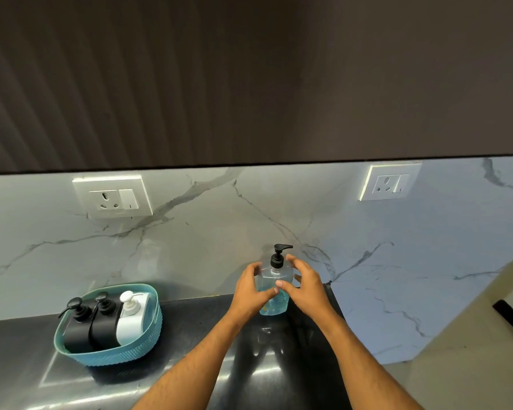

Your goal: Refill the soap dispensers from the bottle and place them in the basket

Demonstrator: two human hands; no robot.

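Well to the left of both hands, a teal woven-pattern plastic basket [107,347] sits on the dark glossy countertop [196,318], holding two black pump dispensers [91,324] and a white pump dispenser [129,316] upright side by side. The left hand [251,290] and the right hand [304,284] curl around a clear plastic bottle of blue liquid soap with a black pump [274,281], which stands upright between them, thumbs meeting across its front.
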